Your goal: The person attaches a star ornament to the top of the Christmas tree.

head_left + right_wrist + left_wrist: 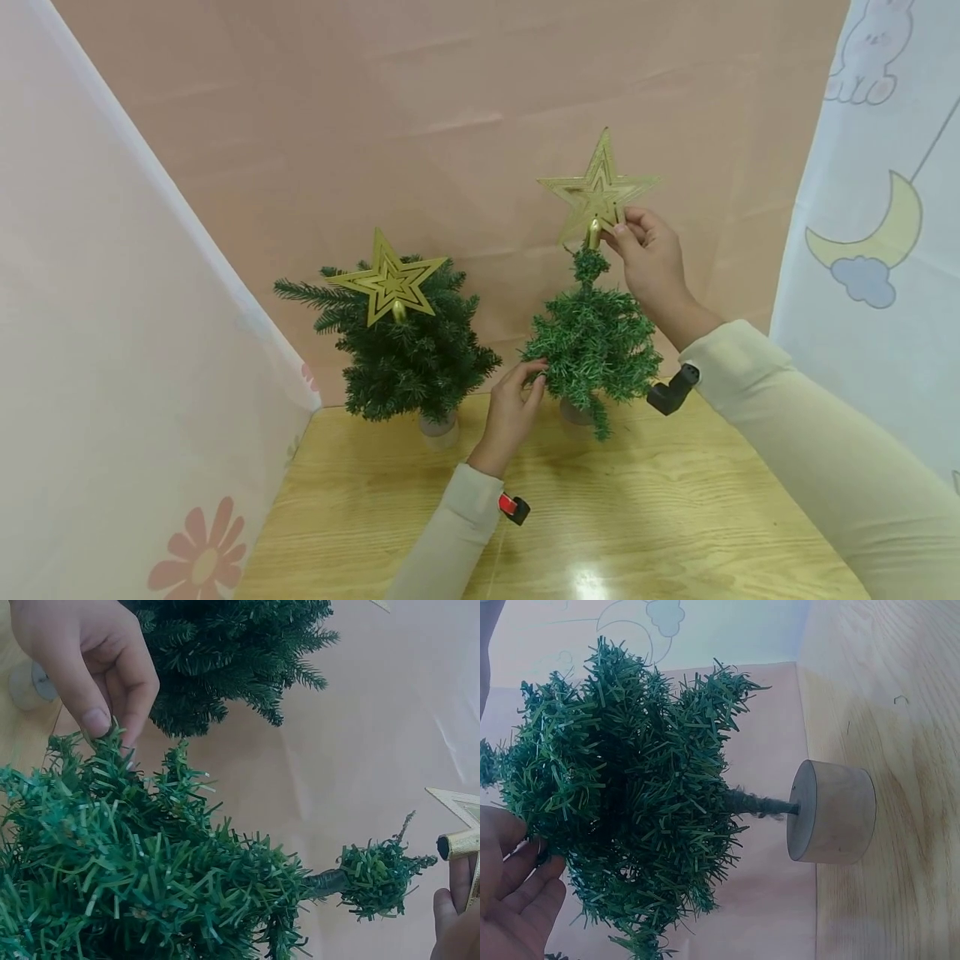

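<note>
1. Here, at a wooden table (675, 517) closed in by pale cloth screens, my right hand (651, 250) pinches the stem of a gold star (597, 193) between thumb and curled fingers, holding it just above the tip of the small green tree (596, 337).
2. The right wrist view shows the star's gold socket (459, 844) just beside the tree's tufted top (379, 876), a small gap between them; the star is not yet seated.
3. My left hand (512, 408) reaches to the tree's lower left branches, its fingertips (96, 720) pinching into the needles there, the fingers bent rather than straight.
4. In the left wrist view, my palm (510, 907) lies against the foliage (622, 795), and the tree's thin trunk runs into a round wooden base (836, 812) standing on the table near the back screen.
5. The tree stands upright toward the rear of the table, right of centre, between my two hands.
6. To its left, well apart, a second, darker tree (408, 350) already carries its own gold star (390, 282), tilted slightly on top, and stands in a pale pot (438, 429).
7. The right-hand screen (870, 208) bears a printed moon and cloud; the left one (112, 375) shows a pink flower near its lower edge.
8. Both my sleeves are cream, with a small camera clip at each wrist.
</note>
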Demonstrator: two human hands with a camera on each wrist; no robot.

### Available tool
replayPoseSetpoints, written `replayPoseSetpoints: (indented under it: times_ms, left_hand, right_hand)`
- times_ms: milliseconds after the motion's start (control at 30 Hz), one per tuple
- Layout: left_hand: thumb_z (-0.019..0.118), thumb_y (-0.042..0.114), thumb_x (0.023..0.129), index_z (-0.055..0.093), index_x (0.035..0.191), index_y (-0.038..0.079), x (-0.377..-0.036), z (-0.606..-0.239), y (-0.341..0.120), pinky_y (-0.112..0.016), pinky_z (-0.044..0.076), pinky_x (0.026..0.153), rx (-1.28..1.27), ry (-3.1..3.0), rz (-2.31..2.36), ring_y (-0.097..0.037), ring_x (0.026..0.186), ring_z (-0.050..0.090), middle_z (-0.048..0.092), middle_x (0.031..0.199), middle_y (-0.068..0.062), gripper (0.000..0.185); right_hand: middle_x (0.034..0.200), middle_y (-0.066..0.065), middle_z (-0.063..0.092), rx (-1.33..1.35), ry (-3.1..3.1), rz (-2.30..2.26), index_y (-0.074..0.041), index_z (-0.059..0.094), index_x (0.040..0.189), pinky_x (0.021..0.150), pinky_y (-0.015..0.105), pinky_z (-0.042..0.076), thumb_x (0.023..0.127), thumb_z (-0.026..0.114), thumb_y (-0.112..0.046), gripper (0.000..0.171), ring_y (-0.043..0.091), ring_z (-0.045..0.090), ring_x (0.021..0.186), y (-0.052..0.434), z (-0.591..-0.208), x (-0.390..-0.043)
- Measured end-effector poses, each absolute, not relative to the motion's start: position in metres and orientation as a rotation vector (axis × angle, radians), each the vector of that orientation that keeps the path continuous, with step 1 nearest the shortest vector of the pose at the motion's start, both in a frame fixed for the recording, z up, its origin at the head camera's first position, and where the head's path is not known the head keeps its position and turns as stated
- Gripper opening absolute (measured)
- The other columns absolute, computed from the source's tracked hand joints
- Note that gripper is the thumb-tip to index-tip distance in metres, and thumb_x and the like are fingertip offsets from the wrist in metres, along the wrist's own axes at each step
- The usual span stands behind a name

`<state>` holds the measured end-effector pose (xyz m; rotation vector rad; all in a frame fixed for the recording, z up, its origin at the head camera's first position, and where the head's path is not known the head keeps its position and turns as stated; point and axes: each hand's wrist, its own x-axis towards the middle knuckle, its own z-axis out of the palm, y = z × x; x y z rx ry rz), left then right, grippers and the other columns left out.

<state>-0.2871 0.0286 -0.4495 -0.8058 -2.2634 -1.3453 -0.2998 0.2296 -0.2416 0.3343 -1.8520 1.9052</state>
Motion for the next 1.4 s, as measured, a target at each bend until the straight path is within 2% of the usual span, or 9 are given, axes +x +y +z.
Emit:
replayPoseSetpoints:
  times_ms: [233, 433, 767, 1000, 1233, 1400]
  left_hand:
    - [0.053, 0.012, 0.092, 0.056, 0.118, 0.017, -0.288, -0.449, 0.029, -0.021, 0.043, 0.093, -0.791, -2.254, -1.342, -0.004, 0.114, 0.048, 0.053, 0.126, 0.006, 0.026]
    - [0.054, 0.012, 0.092, 0.056, 0.117, 0.017, -0.287, -0.447, 0.029, -0.023, 0.043, 0.093, -0.79, -2.26, -1.339, -0.006, 0.114, 0.048, 0.053, 0.126, 0.003, 0.026]
    - [0.05, 0.021, 0.094, 0.055, 0.119, 0.019, -0.288, -0.448, 0.028, -0.026, 0.046, 0.091, -0.773, -2.302, -1.308, -0.008, 0.114, 0.048, 0.051, 0.128, 0.002, 0.026]
    - [0.049, 0.022, 0.095, 0.055, 0.119, 0.018, -0.288, -0.448, 0.029, -0.032, 0.047, 0.09, -0.789, -2.295, -1.314, -0.008, 0.112, 0.05, 0.051, 0.128, 0.0, 0.026]
    - [0.05, 0.021, 0.094, 0.055, 0.119, 0.019, -0.287, -0.448, 0.029, -0.026, 0.046, 0.09, -0.78, -2.299, -1.306, -0.012, 0.113, 0.051, 0.051, 0.128, 0.004, 0.025]
    - [0.05, 0.018, 0.094, 0.055, 0.119, 0.018, -0.286, -0.447, 0.029, -0.03, 0.047, 0.09, -0.779, -2.294, -1.314, -0.014, 0.113, 0.051, 0.052, 0.128, 0.002, 0.025]
  right_hand:
    - [0.123, 0.016, 0.05, 0.319, -1.813, 1.953, -0.002, 0.047, 0.124, 0.096, 0.023, 0.041, 0.096, 0.043, -0.011, 0.03, 0.021, 0.053, 0.112, 0.224, -0.23, -0.301]
    - [0.122, 0.014, 0.05, 0.29, -1.792, 1.988, -0.002, 0.048, 0.122, 0.096, 0.022, 0.041, 0.096, 0.043, -0.011, 0.028, 0.021, 0.052, 0.112, 0.225, -0.231, -0.311]
    - [0.124, 0.014, 0.048, 0.238, -1.793, 1.998, -0.004, 0.046, 0.124, 0.098, 0.022, 0.038, 0.096, 0.042, -0.01, 0.029, 0.021, 0.051, 0.112, 0.221, -0.223, -0.312]
    - [0.124, 0.015, 0.047, 0.235, -1.782, 1.994, -0.006, 0.044, 0.122, 0.098, 0.021, 0.038, 0.096, 0.041, -0.01, 0.027, 0.022, 0.052, 0.112, 0.223, -0.227, -0.316]
    - [0.125, 0.014, 0.047, 0.221, -1.813, 1.961, -0.008, 0.045, 0.122, 0.099, 0.023, 0.038, 0.096, 0.041, -0.012, 0.026, 0.021, 0.053, 0.111, 0.225, -0.229, -0.32]
    - [0.127, 0.013, 0.046, 0.209, -1.847, 1.949, -0.008, 0.043, 0.124, 0.099, 0.023, 0.037, 0.097, 0.041, -0.013, 0.028, 0.02, 0.053, 0.111, 0.224, -0.231, -0.321]
